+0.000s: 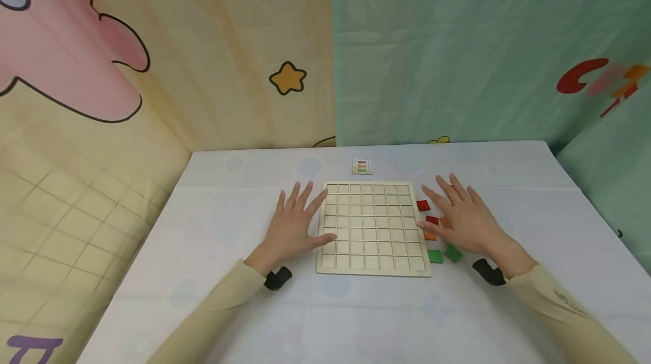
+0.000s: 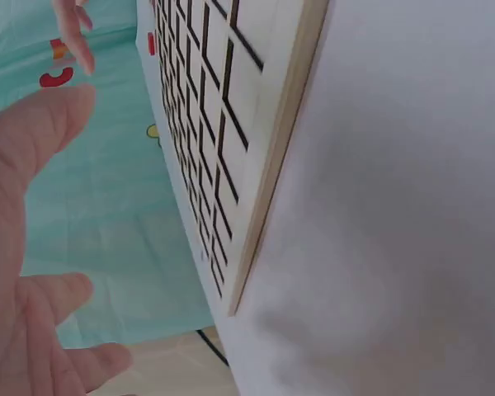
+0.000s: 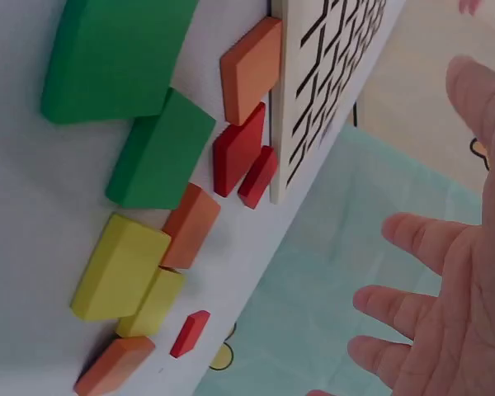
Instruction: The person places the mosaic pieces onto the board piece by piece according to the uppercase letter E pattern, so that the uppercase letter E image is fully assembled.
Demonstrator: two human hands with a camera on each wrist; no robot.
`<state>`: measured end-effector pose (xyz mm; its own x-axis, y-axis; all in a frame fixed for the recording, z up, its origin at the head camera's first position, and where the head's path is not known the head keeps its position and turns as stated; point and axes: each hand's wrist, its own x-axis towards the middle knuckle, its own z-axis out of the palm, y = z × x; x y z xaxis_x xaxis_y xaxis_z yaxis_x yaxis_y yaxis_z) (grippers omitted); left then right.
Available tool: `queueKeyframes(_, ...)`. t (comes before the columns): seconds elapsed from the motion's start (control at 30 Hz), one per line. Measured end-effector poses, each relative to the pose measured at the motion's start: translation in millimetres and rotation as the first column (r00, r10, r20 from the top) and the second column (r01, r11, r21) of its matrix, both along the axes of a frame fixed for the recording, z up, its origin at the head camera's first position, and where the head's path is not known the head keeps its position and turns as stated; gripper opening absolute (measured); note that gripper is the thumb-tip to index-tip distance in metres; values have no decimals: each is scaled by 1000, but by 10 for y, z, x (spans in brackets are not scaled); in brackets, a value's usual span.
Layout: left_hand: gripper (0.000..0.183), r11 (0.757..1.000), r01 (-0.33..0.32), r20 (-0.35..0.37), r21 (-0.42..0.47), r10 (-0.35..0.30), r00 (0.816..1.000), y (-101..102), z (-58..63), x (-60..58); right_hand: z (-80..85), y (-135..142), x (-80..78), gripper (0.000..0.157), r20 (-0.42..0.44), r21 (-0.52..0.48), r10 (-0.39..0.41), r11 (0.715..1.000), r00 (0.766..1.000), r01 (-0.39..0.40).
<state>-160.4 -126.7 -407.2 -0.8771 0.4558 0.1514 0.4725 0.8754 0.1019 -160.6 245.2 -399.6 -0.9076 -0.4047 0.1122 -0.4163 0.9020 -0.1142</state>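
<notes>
A pale wooden board point(image 1: 375, 228) with a grid of square recesses lies flat on the table. My left hand point(image 1: 294, 222) hovers over its left edge, fingers spread, holding nothing. On the other side my right hand point(image 1: 465, 218) is raised above loose coloured tiles beside the board's right edge, its fingers also spread and holding nothing. Those tiles include red point(image 1: 423, 205), green point(image 1: 434, 256) and orange point(image 3: 252, 70) ones. Yellow tiles point(image 3: 120, 264) show in the right wrist view but are hidden under the hand in the head view.
A small card point(image 1: 362, 167) with a coloured grid pattern lies behind the board. The table has a white cloth point(image 1: 213, 307). Printed curtains point(image 1: 437, 53) hang behind it. Black straps or mounts point(image 1: 278, 278) show at both wrists.
</notes>
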Motion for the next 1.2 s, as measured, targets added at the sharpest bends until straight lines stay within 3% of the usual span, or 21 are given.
queueKeyframes(0.17,98,994,-39,201,106,17,979,-8,-157,103,-64,40,-68,73,29,-69,-3,998,1000,5)
queueKeyframes(0.33,107,981,-21,320,192,-42,947,-3,-290,191,-113,40,-177,63,71,-130,-4,991,997,13)
queueKeyframes(0.5,111,975,0,335,222,-77,939,-20,-392,249,-167,6,-272,52,100,-149,-19,988,995,34)
queueKeyframes(0.8,109,944,-48,326,328,-65,943,54,-481,317,-224,-30,-372,38,117,-142,-35,988,993,52)
queueKeyframes(1.03,106,950,-33,247,312,-47,968,82,-537,377,-256,-33,-402,30,145,-170,-69,981,987,94)
queueKeyframes(1.2,106,960,-19,233,280,-49,971,61,-554,355,-248,-35,-437,25,196,-224,-97,964,976,141)
